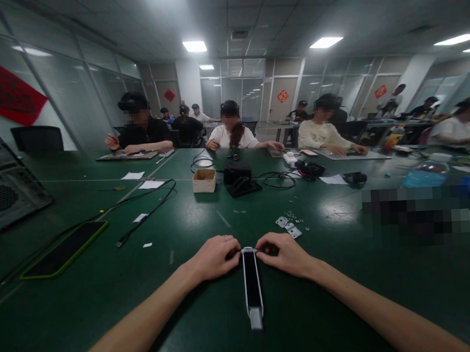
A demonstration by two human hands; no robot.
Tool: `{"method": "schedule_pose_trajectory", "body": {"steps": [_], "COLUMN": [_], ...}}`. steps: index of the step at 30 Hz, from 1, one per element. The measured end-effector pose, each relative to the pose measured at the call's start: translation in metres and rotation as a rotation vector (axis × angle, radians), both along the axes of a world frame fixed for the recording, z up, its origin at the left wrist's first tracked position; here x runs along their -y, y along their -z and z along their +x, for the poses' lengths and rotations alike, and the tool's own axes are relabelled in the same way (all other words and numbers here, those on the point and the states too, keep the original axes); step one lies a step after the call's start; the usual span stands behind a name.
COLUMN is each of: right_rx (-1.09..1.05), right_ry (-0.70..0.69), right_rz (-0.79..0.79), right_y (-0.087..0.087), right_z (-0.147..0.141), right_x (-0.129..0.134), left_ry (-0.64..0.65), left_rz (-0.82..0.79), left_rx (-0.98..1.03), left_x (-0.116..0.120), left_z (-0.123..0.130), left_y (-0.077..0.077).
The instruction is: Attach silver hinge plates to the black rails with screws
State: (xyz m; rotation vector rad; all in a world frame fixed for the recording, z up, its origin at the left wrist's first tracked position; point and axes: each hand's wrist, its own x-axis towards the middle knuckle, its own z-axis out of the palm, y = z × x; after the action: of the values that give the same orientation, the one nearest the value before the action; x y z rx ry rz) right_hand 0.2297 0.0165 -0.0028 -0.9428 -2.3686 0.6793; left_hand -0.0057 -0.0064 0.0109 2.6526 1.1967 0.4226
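Note:
A long narrow piece with a white rim and a black middle lies on the green table, pointing toward me. A pale, shiny tab sticks out of its near end. My left hand pinches the left side of its far end. On the right side of that same end, my right hand pinches with curled fingers. The exact spot of contact is small and partly covered by the fingertips. Just beyond my right hand lie two metal plates with holes and several small rings.
A green-rimmed phone and a black cable lie at left. Ahead stand a small open box and a black device. A large bottle with blue liquid is at right. Several people sit across the table.

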Motion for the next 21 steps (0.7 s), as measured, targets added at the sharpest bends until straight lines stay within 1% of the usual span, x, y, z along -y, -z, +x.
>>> {"method": "schedule_pose_trajectory", "body": {"steps": [6,13,21], "right_rx": [0.011,0.009,-0.001], "right_ry": [0.000,-0.013,-0.012], "right_rz": [0.028,0.059,0.057], "right_y": [-0.0011,0.0009,0.0007], "right_z": [-0.0001,0.0008,0.0006], "right_x": [0.0005,-0.0006,-0.0007], "left_ry": [-0.022,-0.011,0.004], "left_rz": [0.012,0.006,0.022], "left_rx": [0.001,-0.005,0.001], "left_x": [0.0007,0.0014,-0.0021], "left_z": [0.0006,0.0005,-0.0021], "left_y": [0.0004,-0.0019,0.0050]}}
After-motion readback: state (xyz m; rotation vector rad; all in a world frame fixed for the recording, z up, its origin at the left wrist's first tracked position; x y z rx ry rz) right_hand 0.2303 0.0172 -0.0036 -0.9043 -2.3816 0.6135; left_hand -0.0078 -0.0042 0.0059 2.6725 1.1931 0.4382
